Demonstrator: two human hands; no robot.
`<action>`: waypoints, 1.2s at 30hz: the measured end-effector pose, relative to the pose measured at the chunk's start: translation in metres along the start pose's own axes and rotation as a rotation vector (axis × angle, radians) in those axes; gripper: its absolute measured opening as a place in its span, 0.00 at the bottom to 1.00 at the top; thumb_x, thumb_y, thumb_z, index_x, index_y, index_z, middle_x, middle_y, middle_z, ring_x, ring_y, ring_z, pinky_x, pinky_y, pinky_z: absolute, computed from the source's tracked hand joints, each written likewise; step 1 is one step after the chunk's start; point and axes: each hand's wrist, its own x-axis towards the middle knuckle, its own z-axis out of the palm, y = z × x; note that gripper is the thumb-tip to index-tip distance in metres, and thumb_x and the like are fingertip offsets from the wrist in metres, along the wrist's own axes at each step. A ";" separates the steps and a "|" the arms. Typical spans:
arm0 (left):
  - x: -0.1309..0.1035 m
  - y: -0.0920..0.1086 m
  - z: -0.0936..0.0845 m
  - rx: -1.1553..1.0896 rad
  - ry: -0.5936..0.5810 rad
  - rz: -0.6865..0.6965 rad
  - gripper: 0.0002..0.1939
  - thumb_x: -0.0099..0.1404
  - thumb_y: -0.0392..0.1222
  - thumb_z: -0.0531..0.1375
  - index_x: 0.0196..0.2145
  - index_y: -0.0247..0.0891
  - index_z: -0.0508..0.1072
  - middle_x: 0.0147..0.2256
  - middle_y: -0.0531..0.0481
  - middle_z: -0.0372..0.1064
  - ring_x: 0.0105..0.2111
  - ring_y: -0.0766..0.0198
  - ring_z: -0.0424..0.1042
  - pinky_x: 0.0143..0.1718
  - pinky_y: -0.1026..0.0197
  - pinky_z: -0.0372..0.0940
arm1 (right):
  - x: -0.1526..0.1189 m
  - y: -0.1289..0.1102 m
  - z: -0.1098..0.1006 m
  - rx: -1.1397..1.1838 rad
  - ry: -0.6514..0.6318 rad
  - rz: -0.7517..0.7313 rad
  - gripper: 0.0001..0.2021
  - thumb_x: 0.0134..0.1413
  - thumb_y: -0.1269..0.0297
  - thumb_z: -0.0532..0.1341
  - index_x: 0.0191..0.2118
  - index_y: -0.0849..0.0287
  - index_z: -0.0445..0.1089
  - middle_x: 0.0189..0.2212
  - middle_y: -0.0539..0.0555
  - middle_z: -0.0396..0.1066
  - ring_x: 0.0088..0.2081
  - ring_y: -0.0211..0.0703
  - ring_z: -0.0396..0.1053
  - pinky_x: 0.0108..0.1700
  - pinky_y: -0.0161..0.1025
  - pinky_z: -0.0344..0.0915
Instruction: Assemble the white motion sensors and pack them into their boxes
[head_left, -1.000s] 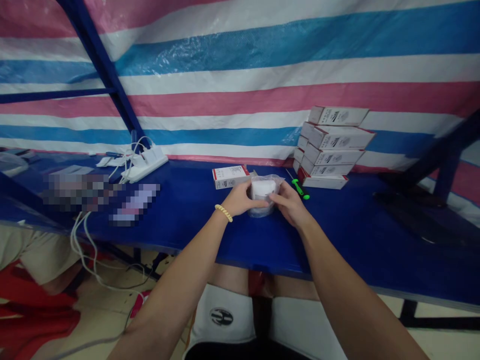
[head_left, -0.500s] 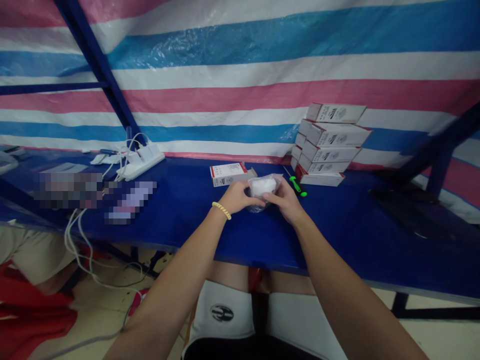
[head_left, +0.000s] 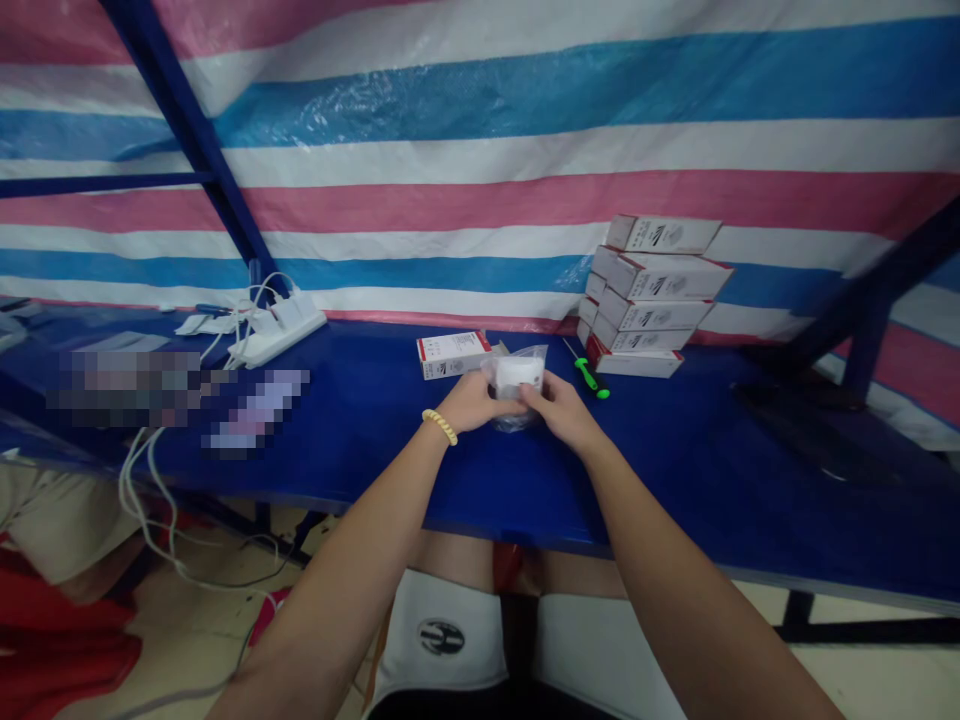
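In the head view, I have my left grip [head_left: 469, 403] and right grip [head_left: 568, 412] closed on opposite sides of a clear bag [head_left: 535, 354] over the desk [head_left: 510, 480]. The white object [head_left: 517, 374] is inside, not unwrapped. Just beyond the left grip lies a small box [head_left: 452, 355]; I can't see its contents. Stacked boxes [head_left: 660, 280] stand near a green screwdriver [head_left: 586, 374]; I can't tell whether they're filled.
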 end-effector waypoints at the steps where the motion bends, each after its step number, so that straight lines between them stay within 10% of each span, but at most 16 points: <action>1: 0.001 0.000 0.001 -0.047 0.018 -0.024 0.21 0.52 0.45 0.69 0.42 0.33 0.75 0.41 0.42 0.76 0.42 0.53 0.73 0.48 0.51 0.65 | -0.001 -0.001 0.000 0.032 -0.008 0.001 0.24 0.45 0.43 0.65 0.40 0.58 0.72 0.39 0.56 0.76 0.40 0.48 0.72 0.43 0.44 0.68; 10: 0.013 -0.004 0.005 -0.746 0.416 -0.167 0.22 0.50 0.47 0.70 0.40 0.32 0.75 0.39 0.41 0.76 0.39 0.54 0.75 0.44 0.53 0.69 | -0.002 -0.003 0.002 0.123 -0.041 0.130 0.23 0.36 0.55 0.70 0.40 0.61 0.70 0.20 0.49 0.72 0.19 0.36 0.65 0.22 0.33 0.53; 19: 0.013 0.008 0.006 -0.920 0.505 -0.232 0.18 0.58 0.46 0.67 0.43 0.35 0.71 0.37 0.44 0.76 0.38 0.57 0.76 0.42 0.54 0.72 | -0.003 -0.003 -0.002 0.083 0.074 0.023 0.26 0.41 0.56 0.65 0.48 0.59 0.66 0.25 0.49 0.70 0.23 0.37 0.65 0.21 0.32 0.53; 25: 0.009 0.009 0.001 -0.918 0.412 -0.246 0.20 0.50 0.36 0.71 0.41 0.34 0.73 0.38 0.45 0.75 0.37 0.60 0.76 0.41 0.59 0.71 | -0.011 0.000 0.012 -0.454 0.061 -0.461 0.40 0.41 0.65 0.67 0.63 0.53 0.56 0.56 0.62 0.61 0.42 0.47 0.69 0.31 0.40 0.69; 31: 0.007 0.013 0.003 -0.947 0.315 -0.275 0.15 0.51 0.31 0.67 0.38 0.32 0.72 0.35 0.46 0.75 0.32 0.63 0.74 0.35 0.62 0.70 | -0.008 0.002 0.016 -0.623 0.373 -0.747 0.08 0.54 0.71 0.60 0.39 0.55 0.73 0.38 0.55 0.69 0.38 0.42 0.70 0.40 0.43 0.71; 36: 0.005 0.019 0.004 -0.904 0.194 -0.358 0.12 0.57 0.35 0.63 0.40 0.34 0.73 0.31 0.48 0.74 0.27 0.64 0.73 0.28 0.62 0.69 | -0.012 -0.009 0.015 -0.608 0.394 -0.814 0.07 0.55 0.70 0.59 0.33 0.55 0.75 0.33 0.53 0.71 0.36 0.42 0.69 0.38 0.43 0.70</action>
